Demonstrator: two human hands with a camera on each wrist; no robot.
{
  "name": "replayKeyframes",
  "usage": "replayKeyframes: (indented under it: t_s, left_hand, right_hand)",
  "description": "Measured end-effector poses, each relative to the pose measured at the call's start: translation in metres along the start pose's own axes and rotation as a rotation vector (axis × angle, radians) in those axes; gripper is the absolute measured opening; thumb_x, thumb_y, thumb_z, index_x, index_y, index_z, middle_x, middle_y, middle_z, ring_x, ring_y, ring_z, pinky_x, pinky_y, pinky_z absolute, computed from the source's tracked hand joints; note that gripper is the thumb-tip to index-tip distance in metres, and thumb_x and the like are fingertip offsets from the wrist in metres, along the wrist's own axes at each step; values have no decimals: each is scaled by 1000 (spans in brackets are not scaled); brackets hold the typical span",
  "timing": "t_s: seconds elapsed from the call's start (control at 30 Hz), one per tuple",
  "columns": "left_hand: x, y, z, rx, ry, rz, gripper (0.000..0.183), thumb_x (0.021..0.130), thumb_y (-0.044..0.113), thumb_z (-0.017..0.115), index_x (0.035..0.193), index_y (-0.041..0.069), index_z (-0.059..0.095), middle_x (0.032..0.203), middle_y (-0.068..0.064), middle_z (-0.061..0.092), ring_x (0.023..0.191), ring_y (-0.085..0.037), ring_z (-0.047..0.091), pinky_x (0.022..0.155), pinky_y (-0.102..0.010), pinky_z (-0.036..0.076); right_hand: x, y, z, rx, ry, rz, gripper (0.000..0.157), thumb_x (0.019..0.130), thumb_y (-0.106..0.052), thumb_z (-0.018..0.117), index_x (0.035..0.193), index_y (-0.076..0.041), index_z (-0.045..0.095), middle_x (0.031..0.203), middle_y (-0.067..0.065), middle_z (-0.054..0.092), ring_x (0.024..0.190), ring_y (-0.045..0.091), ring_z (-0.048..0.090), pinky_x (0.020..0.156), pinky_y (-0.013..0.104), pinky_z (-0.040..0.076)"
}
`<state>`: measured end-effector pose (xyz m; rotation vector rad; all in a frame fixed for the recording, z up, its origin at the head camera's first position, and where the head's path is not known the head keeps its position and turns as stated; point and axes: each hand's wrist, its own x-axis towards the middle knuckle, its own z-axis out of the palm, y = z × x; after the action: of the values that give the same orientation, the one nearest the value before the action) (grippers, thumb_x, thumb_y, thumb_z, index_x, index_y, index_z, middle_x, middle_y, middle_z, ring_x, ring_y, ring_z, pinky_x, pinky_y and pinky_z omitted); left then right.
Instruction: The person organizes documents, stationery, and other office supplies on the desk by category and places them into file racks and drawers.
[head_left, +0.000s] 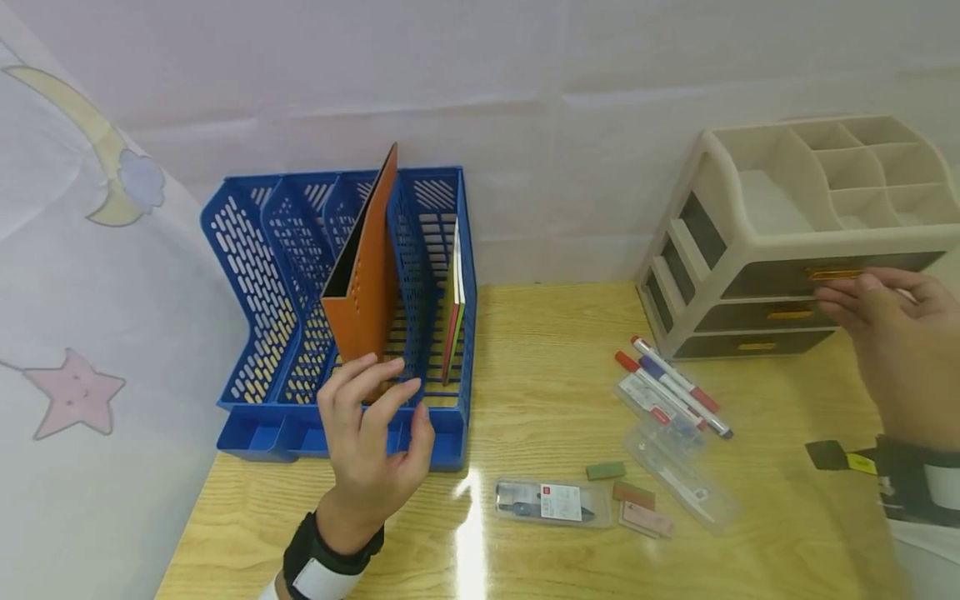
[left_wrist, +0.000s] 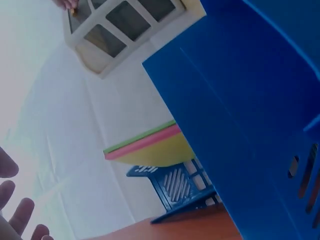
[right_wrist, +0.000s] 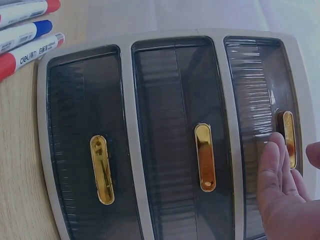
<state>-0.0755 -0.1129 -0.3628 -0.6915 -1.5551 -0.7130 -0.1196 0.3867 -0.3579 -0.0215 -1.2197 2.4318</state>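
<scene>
My left hand (head_left: 375,433), fingers spread and loosely bent, holds nothing in front of the blue file rack (head_left: 468,333). An orange folder (head_left: 372,275) stands tilted in the rack behind it, and its lower end is partly hidden by the fingers. In the left wrist view, fingertips (left_wrist: 22,215) show at the lower left. My right hand (head_left: 892,317) is at the top drawer of the white drawer organiser (head_left: 735,212). In the right wrist view its fingers (right_wrist: 272,160) lie beside the gold handle (right_wrist: 289,140), the thumb apart on the other side. The drawers look closed.
Thin coloured booklets (head_left: 454,317) stand in the rack's right compartment. On the wooden table (head_left: 540,367) lie several markers (head_left: 675,387), a clear open case (head_left: 678,471), a packaged compass (head_left: 553,502) and small eraser-like blocks (head_left: 633,496). A black-and-yellow item (head_left: 840,457) lies near the right wrist.
</scene>
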Motion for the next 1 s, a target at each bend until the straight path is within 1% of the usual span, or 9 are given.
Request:
replayKeyframes:
  t_s: [0.13, 0.23, 0.33, 0.5, 0.6, 0.63, 0.77, 0.87, 1.0]
  left_hand:
    - [-3, 2, 2, 2, -47, 21, 15, 94, 8, 62, 87, -4, 67, 99, -29, 66, 104, -49, 56, 101, -46, 48]
    - [-5, 3, 4, -3, -93, 39, 13, 93, 6, 62, 88, -3, 69, 102, -29, 66, 106, -51, 56, 103, -49, 48]
    - [-7, 4, 6, -10, -153, 52, 12, 93, 6, 61, 90, -2, 70, 105, -28, 67, 109, -51, 57, 105, -51, 48]
    - [-9, 7, 8, -16, -258, 78, 13, 94, 6, 59, 92, -1, 70, 107, -27, 67, 109, -49, 60, 101, -55, 49]
    - [-10, 9, 10, -31, -308, 82, 13, 95, 6, 59, 93, -1, 70, 110, -26, 67, 110, -49, 61, 99, -56, 51]
    - [-11, 9, 11, -37, -322, 80, 13, 95, 6, 59, 94, -1, 70, 111, -26, 67, 110, -50, 62, 98, -56, 52]
    - [-13, 12, 16, -50, -370, 72, 13, 95, 6, 57, 94, 1, 69, 114, -25, 66, 111, -50, 62, 97, -54, 55]
    - [-16, 13, 20, -48, -412, 77, 13, 95, 7, 57, 94, 2, 70, 115, -24, 66, 115, -49, 62, 98, -54, 55]
    - [-21, 15, 26, -52, -502, 76, 14, 94, 8, 58, 97, 3, 70, 121, -24, 66, 124, -46, 59, 101, -54, 54]
  right_hand:
    - [4, 1, 0, 51, -2, 32, 21, 100, 14, 50, 119, 4, 47, 93, 26, 73, 86, 33, 78, 81, 35, 63]
    - [6, 1, -2, 129, 0, 79, 23, 100, 15, 47, 120, 3, 44, 92, 27, 72, 84, 36, 77, 81, 38, 64]
    - [7, 2, -2, 150, 3, 100, 26, 101, 14, 47, 122, 0, 39, 92, 27, 71, 83, 36, 75, 80, 38, 64]
    - [6, 4, 2, 107, -6, 76, 23, 100, 14, 50, 119, 4, 43, 89, 28, 72, 80, 36, 77, 77, 37, 65]
    - [5, 5, 5, 63, -7, 62, 22, 100, 12, 52, 119, 4, 43, 88, 26, 73, 79, 33, 77, 75, 36, 65]
    - [5, 5, 5, 68, -8, 65, 22, 100, 11, 52, 119, 4, 43, 89, 26, 73, 79, 33, 77, 75, 36, 65]
    - [6, 6, 6, 76, -2, 102, 16, 101, 9, 53, 115, 5, 47, 88, 26, 73, 78, 33, 77, 73, 36, 65]
    - [7, 5, 5, 82, -3, 136, 11, 101, 8, 54, 111, 7, 50, 90, 26, 73, 80, 35, 77, 74, 37, 65]
    - [8, 5, 3, 65, -5, 153, 11, 102, 7, 53, 112, 7, 50, 95, 26, 72, 85, 35, 77, 77, 37, 65]
